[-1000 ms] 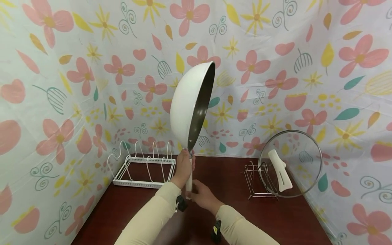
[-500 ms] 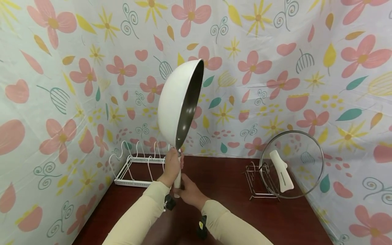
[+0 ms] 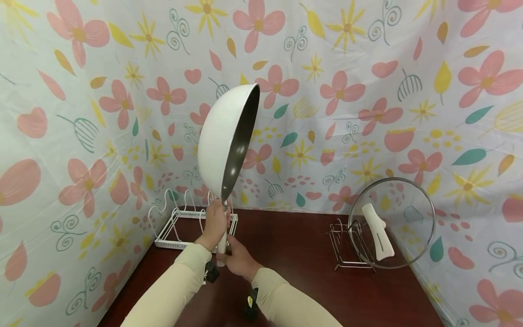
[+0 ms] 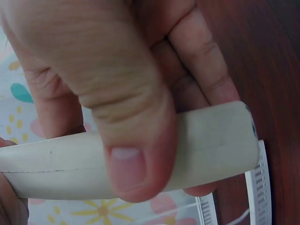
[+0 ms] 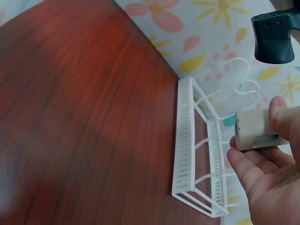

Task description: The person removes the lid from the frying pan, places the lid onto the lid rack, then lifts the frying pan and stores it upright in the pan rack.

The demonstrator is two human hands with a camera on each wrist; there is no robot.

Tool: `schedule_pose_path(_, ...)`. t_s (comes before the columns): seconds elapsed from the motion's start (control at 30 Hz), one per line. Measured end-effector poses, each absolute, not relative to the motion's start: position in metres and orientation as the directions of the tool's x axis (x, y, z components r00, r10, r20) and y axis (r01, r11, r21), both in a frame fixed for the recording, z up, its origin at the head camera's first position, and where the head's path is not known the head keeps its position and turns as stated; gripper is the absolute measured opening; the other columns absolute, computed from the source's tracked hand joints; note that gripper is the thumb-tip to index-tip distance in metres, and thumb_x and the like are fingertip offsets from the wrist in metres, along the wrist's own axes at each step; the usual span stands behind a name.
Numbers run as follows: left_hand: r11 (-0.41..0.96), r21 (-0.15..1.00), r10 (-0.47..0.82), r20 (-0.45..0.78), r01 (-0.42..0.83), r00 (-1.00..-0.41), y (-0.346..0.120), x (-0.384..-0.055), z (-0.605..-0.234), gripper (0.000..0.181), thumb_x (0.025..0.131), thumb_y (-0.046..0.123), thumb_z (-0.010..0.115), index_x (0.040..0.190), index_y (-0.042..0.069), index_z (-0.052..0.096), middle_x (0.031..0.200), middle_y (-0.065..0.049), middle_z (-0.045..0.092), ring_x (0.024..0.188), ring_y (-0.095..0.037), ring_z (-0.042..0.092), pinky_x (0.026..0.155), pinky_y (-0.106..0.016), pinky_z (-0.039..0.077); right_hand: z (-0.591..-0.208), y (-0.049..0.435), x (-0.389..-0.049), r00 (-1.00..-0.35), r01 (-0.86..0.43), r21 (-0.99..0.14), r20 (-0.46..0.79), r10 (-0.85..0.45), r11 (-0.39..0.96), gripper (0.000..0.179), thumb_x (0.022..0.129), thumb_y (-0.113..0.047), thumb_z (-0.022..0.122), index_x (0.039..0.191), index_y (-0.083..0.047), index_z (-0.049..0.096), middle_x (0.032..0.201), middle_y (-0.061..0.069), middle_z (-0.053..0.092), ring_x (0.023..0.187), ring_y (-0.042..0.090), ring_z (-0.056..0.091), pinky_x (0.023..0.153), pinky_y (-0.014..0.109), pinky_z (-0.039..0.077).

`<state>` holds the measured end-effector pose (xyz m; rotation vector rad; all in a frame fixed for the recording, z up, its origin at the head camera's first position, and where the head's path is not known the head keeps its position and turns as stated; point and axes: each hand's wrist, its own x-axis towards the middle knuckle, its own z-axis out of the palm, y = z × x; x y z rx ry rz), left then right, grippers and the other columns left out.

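Note:
A white wok (image 3: 216,141) with a dark inside is raised bowl-up in the head view, its cavity facing right. My left hand (image 3: 213,225) grips the upper handle, just below the bowl. Lower down, my right hand (image 3: 242,261) pinches the pale handle (image 3: 222,247) near its end. In the left wrist view the right thumb (image 4: 136,164) lies across the handle, with a bit of the other hand at the left edge. The right wrist view shows the handle's slotted end (image 5: 248,131) between the right hand's thumb and fingers.
A white wire rack (image 3: 167,244) stands at the table's back left, partly behind the left hand. At the right, a glass lid (image 3: 377,229) with a white handle leans on a small metal stand (image 3: 353,264). Floral cloth (image 3: 302,68) surrounds the dark red table (image 3: 294,272).
Both hands have carried the wok to the left, in front of the white rack. It stays upright, and the grip looks the same. The lid and its stand have not moved on the table.

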<state>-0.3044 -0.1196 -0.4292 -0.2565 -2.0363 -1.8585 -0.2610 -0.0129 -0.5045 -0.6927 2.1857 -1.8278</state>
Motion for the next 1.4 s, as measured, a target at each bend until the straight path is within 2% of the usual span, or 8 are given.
schedule_pose_path(0.17,0.125,0.941,-0.159,0.333,0.315,-0.930,-0.132,-0.305,-0.426,0.061,0.111,0.044,0.015,0.097,0.001,0.056,0.064,-0.005,0.050,0.045,-0.009,0.044,0.045,-0.026,0.041,-0.503,-0.027,-0.257,-0.866,-0.221,-0.969,0.143,-0.480,0.111,0.051,0.102,-0.014,0.061,0.149,-0.010,0.042,0.125,0.013,0.064,0.108,0.022,0.066,0.085,0.042,0.056)
schedule_pose_path(0.27,0.141,0.947,-0.183,0.310,0.288,-0.933,-0.141,-0.304,-0.426,0.063,0.110,0.045,0.015,0.100,0.000,0.057,0.064,-0.002,0.050,0.045,-0.009,0.044,0.045,-0.025,0.041,-0.503,-0.035,-0.254,-0.860,-0.205,-0.974,0.131,-0.494,0.098,0.049,0.103,-0.016,0.059,0.150,-0.011,0.042,0.122,0.012,0.065,0.105,0.020,0.066,0.085,0.041,0.056)
schedule_pose_path(0.47,0.169,0.950,-0.187,0.291,0.262,-0.938,-0.156,-0.303,-0.425,0.067,0.108,0.054,0.015,0.102,0.002,0.057,0.066,-0.004,0.051,0.046,-0.011,0.045,0.046,-0.027,0.042,-0.502,-0.049,-0.249,-0.867,-0.160,-0.984,0.100,-0.489,0.083,0.051,0.104,-0.016,0.057,0.152,-0.016,0.041,0.118,0.010,0.067,0.103,0.019,0.067,0.086,0.042,0.055)
schedule_pose_path(0.8,0.218,0.956,-0.220,0.243,0.195,-0.945,-0.176,-0.299,-0.427,0.072,0.104,0.062,0.012,0.094,0.004,0.052,0.063,-0.001,0.048,0.046,-0.013,0.044,0.049,-0.031,0.043,-0.503,-0.067,-0.244,-0.850,-0.179,-0.980,0.111,-0.515,0.083,0.052,0.102,-0.010,0.058,0.151,-0.012,0.043,0.125,0.013,0.064,0.107,0.024,0.067,0.086,0.044,0.056)
schedule_pose_path(0.9,0.213,0.963,-0.233,0.216,0.167,-0.948,-0.180,-0.298,-0.428,0.070,0.105,0.061,0.011,0.092,0.004,0.051,0.063,-0.001,0.049,0.046,-0.014,0.044,0.048,-0.030,0.042,-0.505,-0.071,-0.243,-0.846,-0.180,-0.979,0.103,-0.523,0.098,0.050,0.101,-0.007,0.058,0.149,-0.009,0.046,0.122,0.011,0.064,0.105,0.022,0.067,0.083,0.041,0.057)
schedule_pose_path(1.13,0.153,0.985,-0.254,0.119,0.082,-0.960,-0.190,-0.301,-0.436,0.070,0.104,0.061,0.012,0.104,0.005,0.055,0.068,-0.001,0.052,0.046,-0.013,0.044,0.047,-0.029,0.041,-0.510,-0.081,-0.242,-0.849,-0.162,-0.979,0.075,-0.522,0.123,0.056,0.099,-0.005,0.061,0.152,-0.006,0.041,0.124,0.011,0.063,0.107,0.022,0.066,0.081,0.039,0.057)
schedule_pose_path(1.27,0.139,0.989,-0.257,0.089,0.055,-0.962,-0.196,-0.300,-0.442,0.069,0.104,0.061,0.011,0.102,0.006,0.053,0.066,-0.001,0.049,0.044,-0.013,0.040,0.045,-0.030,0.039,-0.513,-0.087,-0.240,-0.846,-0.128,-0.986,0.050,-0.531,0.111,0.059,0.098,-0.006,0.065,0.152,-0.005,0.041,0.121,0.011,0.063,0.105,0.024,0.067,0.080,0.043,0.057)
schedule_pose_path(1.4,0.127,0.991,-0.265,0.085,0.053,-0.960,-0.201,-0.299,-0.447,0.069,0.106,0.058,0.011,0.103,0.001,0.051,0.063,0.000,0.047,0.043,-0.012,0.039,0.045,-0.029,0.039,-0.513,-0.089,-0.239,-0.840,-0.102,-0.990,0.030,-0.542,0.102,0.059,0.096,-0.003,0.066,0.151,-0.003,0.042,0.117,0.012,0.065,0.103,0.026,0.068,0.079,0.047,0.058)
